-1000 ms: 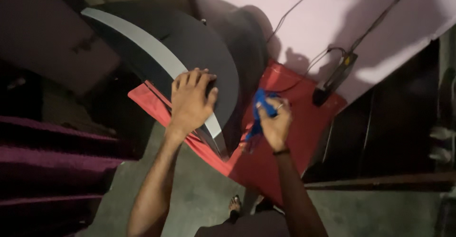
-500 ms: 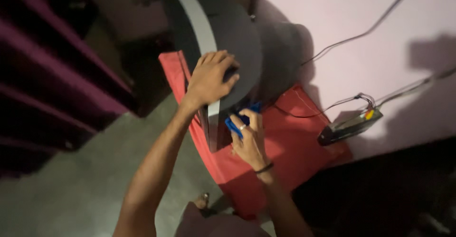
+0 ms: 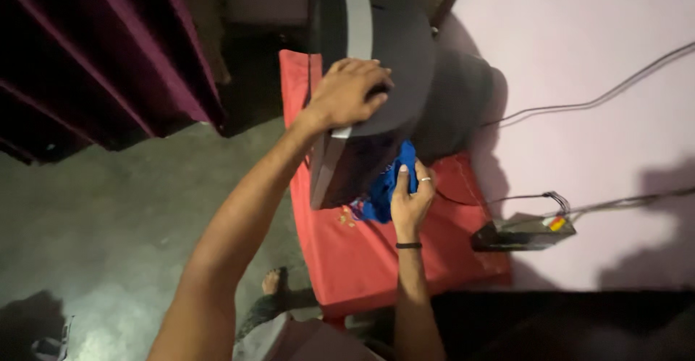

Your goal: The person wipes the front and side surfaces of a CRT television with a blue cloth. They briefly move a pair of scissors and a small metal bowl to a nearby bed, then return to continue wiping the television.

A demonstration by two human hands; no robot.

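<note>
Dark bulky television screen (image 3: 362, 166) faces down on red cloth (image 3: 362, 260).

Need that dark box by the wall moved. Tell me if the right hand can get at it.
Probably yes: the right hand holds a blue cloth, and only bare red cover lies between it and the dark box.

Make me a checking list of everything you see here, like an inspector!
Surface: red cloth over a low stand.
Job's things: dark television tilted; blue cloth against its underside.
Clutter: small dark box on the stand.
Hands: left hand flat on the television; right hand gripping the blue cloth.
Cables: wires along the pale wall.
Surroundings: maroon curtain, grey floor, person's bare foot.
</note>
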